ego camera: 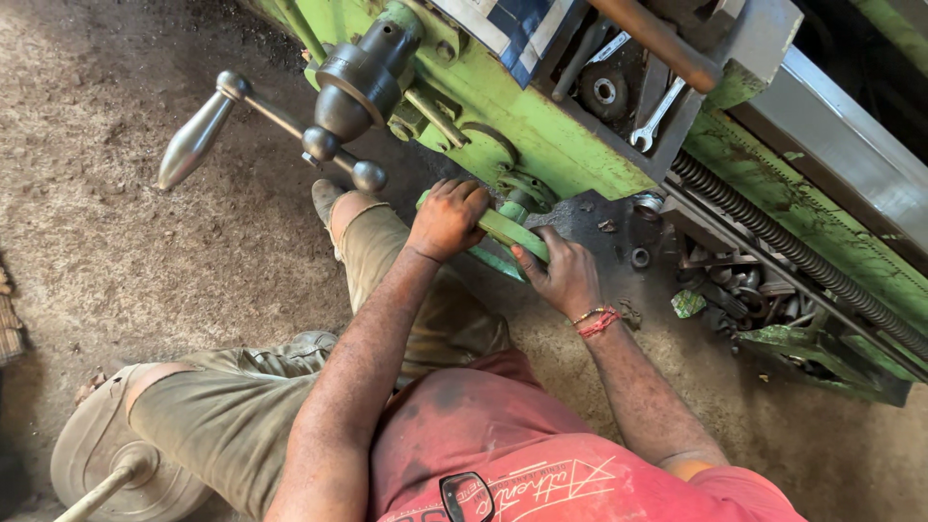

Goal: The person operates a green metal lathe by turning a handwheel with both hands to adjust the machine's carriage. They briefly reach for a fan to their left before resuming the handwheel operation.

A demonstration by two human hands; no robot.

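The person is gripping a green handwheel low on the front of the green lathe. The left hand is curling closed over the upper rim, and the right hand is clasping the lower rim. The wheel is looking like heavy, stiff cast metal, probably oily, so the rim is offering the surest hold. A spanner is lying above on the machine.

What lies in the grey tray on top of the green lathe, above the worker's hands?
In the grey tray lie an open-ended spanner and a round metal part. A brown bar and a blue-and-white sheet cover the rest.
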